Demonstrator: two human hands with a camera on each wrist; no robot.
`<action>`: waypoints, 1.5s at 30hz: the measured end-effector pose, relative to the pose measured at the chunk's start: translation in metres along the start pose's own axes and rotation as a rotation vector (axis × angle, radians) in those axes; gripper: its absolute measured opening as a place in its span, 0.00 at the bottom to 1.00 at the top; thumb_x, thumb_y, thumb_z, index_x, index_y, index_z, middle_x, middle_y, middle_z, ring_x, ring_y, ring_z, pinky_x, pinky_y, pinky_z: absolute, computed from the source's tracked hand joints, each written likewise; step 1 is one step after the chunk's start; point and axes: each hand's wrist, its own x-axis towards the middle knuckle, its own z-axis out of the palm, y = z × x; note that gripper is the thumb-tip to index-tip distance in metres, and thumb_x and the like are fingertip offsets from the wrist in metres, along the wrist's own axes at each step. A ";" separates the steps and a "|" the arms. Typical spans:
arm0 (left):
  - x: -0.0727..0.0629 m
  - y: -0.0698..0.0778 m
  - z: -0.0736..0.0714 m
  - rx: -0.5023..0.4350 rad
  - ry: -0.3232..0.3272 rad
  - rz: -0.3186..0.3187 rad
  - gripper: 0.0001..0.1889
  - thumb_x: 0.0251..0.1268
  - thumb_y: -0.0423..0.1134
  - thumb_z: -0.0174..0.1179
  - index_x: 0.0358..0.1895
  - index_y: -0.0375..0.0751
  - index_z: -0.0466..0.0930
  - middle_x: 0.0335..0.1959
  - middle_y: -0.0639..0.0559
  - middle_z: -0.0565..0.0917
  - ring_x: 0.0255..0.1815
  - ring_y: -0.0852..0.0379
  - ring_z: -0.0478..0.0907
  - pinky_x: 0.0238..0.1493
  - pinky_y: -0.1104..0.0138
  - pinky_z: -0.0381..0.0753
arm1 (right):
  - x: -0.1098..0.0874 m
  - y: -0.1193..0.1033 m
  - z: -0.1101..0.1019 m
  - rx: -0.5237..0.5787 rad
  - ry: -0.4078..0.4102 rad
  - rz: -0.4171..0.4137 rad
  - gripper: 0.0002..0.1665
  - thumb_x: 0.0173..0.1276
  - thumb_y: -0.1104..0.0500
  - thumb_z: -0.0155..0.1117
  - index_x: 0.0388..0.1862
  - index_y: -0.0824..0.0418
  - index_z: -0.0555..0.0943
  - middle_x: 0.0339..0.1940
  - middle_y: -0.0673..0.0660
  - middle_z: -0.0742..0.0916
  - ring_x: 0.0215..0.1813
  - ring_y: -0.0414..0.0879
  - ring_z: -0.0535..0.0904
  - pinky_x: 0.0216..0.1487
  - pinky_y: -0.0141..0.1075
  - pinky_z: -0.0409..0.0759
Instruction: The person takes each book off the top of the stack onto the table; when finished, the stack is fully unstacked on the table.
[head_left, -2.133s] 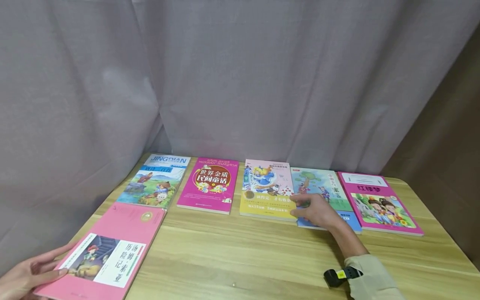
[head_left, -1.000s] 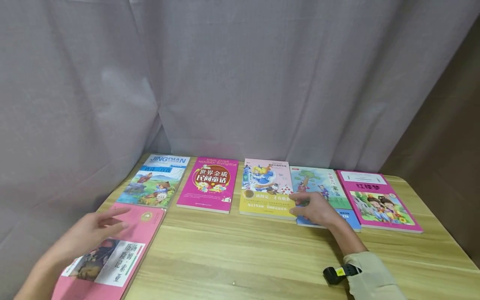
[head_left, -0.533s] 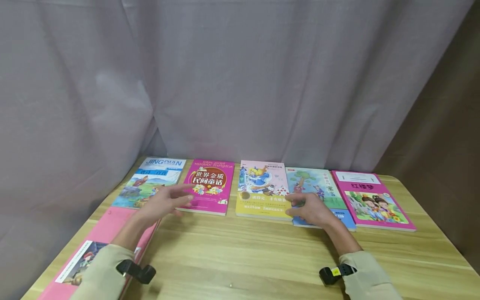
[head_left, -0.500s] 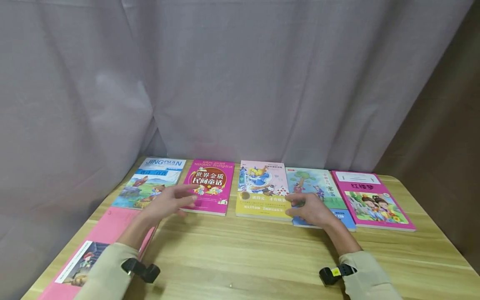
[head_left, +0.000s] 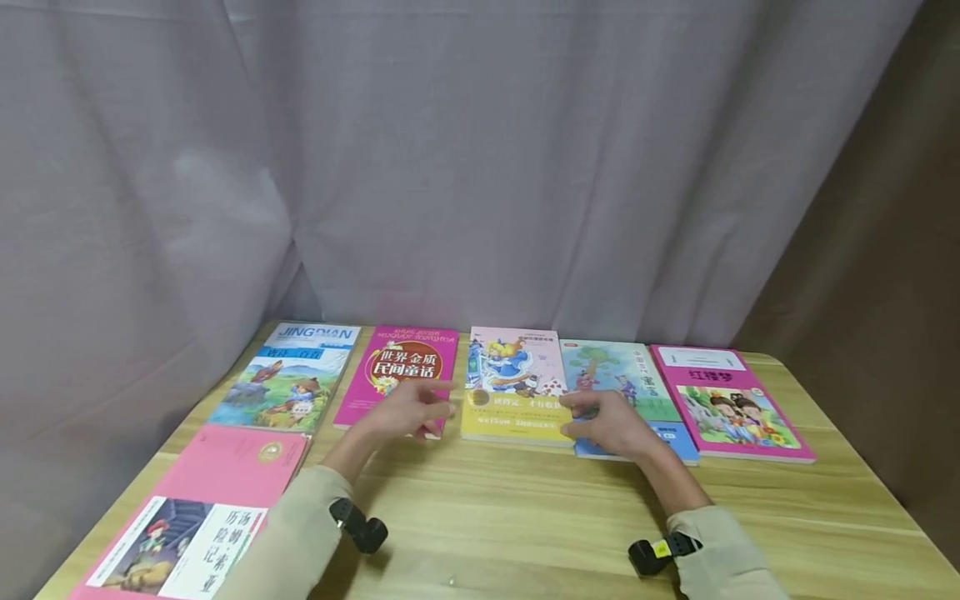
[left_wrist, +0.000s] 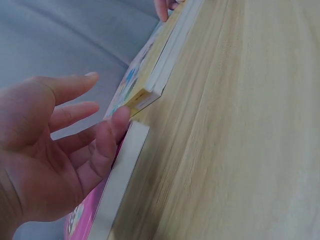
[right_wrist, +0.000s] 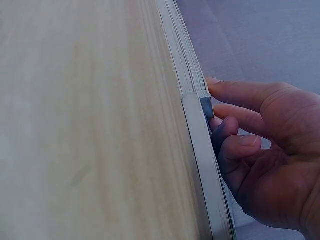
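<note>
A pink-and-yellow picture-covered book (head_left: 513, 417) lies flat in the middle of the row. My right hand (head_left: 611, 423) has its fingertips at this book's right edge and overlaps the green-and-blue book (head_left: 652, 392); in the right wrist view its fingers are bent against the book edges. Over the lower part of the magenta book (head_left: 360, 400) hovers my left hand (head_left: 405, 408), fingers loosely spread toward the pink-and-yellow book's left edge. Nothing is held in it. The left wrist view shows its fingertips close to that book's yellow spine (left_wrist: 140, 100).
On the wooden table (head_left: 487, 517), a blue-topped landscape-cover book (head_left: 300, 375) lies back left, above a pink book (head_left: 217, 467) partly covered by my left sleeve. Another magenta book (head_left: 720, 375) ends the row at right. A grey curtain (head_left: 450, 167) hangs behind.
My left hand has let go of the pink book at lower left and moved right, past the landscape-cover book, over the magenta book. My right hand stays at the pink-and-yellow book's edge.
</note>
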 end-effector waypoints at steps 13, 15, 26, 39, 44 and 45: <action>0.017 0.012 0.023 0.103 0.040 -0.029 0.37 0.70 0.37 0.70 0.80 0.36 0.67 0.58 0.32 0.87 0.19 0.58 0.82 0.19 0.70 0.81 | 0.000 0.000 0.000 -0.020 0.011 -0.003 0.33 0.67 0.60 0.76 0.70 0.65 0.81 0.52 0.65 0.85 0.22 0.42 0.71 0.24 0.35 0.77; 0.019 0.013 0.026 0.123 0.052 -0.045 0.39 0.69 0.38 0.72 0.80 0.36 0.66 0.55 0.33 0.87 0.18 0.58 0.82 0.19 0.70 0.81 | 0.000 0.000 0.001 -0.017 0.012 0.006 0.32 0.67 0.60 0.77 0.69 0.65 0.81 0.52 0.65 0.85 0.23 0.43 0.71 0.25 0.35 0.78; 0.031 0.024 0.043 0.308 0.136 -0.148 0.44 0.60 0.45 0.78 0.79 0.44 0.69 0.33 0.40 0.89 0.11 0.61 0.72 0.11 0.71 0.75 | 0.001 0.001 0.004 -0.004 0.020 0.008 0.32 0.65 0.61 0.77 0.68 0.65 0.82 0.50 0.64 0.85 0.24 0.43 0.72 0.25 0.34 0.77; 0.033 0.029 0.033 0.153 0.203 -0.161 0.40 0.59 0.40 0.79 0.76 0.47 0.74 0.64 0.37 0.82 0.45 0.49 0.83 0.52 0.56 0.88 | 0.001 -0.001 0.002 -0.020 0.016 0.014 0.31 0.65 0.58 0.79 0.67 0.63 0.84 0.47 0.61 0.85 0.24 0.42 0.71 0.25 0.34 0.76; 0.029 0.024 0.028 -0.003 0.201 -0.146 0.40 0.60 0.33 0.76 0.78 0.43 0.72 0.71 0.30 0.76 0.52 0.43 0.86 0.53 0.55 0.92 | 0.001 0.000 0.003 -0.027 0.024 0.015 0.30 0.65 0.59 0.78 0.65 0.65 0.84 0.47 0.61 0.86 0.25 0.43 0.72 0.27 0.34 0.76; 0.028 0.022 0.027 -0.013 0.207 -0.141 0.40 0.60 0.33 0.76 0.78 0.43 0.72 0.72 0.30 0.74 0.58 0.41 0.84 0.59 0.53 0.89 | 0.001 0.000 0.003 -0.026 0.023 0.015 0.29 0.66 0.59 0.78 0.65 0.66 0.84 0.48 0.62 0.87 0.26 0.44 0.73 0.27 0.35 0.76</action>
